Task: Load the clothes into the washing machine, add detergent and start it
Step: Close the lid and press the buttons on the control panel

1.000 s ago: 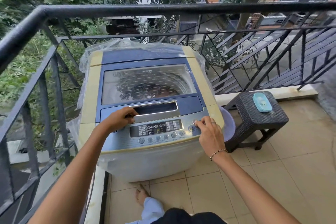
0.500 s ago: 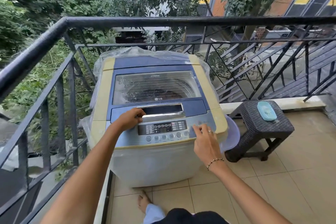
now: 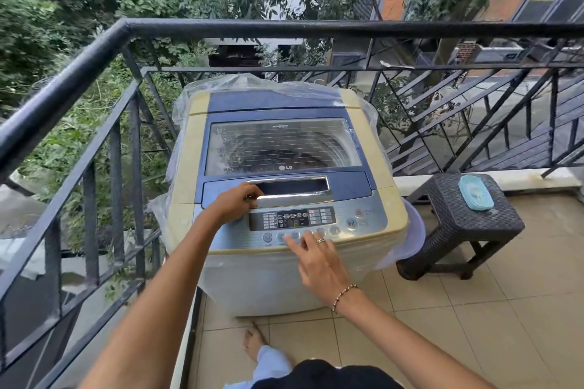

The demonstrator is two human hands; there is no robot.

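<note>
A top-loading washing machine (image 3: 189,151) with yellowed sides and a blue top stands against the balcony railing, partly wrapped in clear plastic. Its lid (image 3: 281,145) is down, and dark clothes show through the window. My left hand (image 3: 235,204) rests at the left end of the lid handle (image 3: 294,186), fingers curled on it. My right hand (image 3: 316,259) hovers over the control panel (image 3: 292,218) with fingers spread, its fingertips at the row of round buttons (image 3: 328,230) below the lit display. No detergent container is visible.
A dark woven stool (image 3: 467,224) stands to the right of the machine with a light blue lidded box (image 3: 476,193) on it. A pale plastic basin (image 3: 410,240) is wedged between them. The black railing (image 3: 284,28) encloses the left and far sides. My bare foot (image 3: 252,341) is on the tiled floor.
My right hand has slid left from the buttons at the panel's right end to the row under the display. The left hand has stayed on the handle.
</note>
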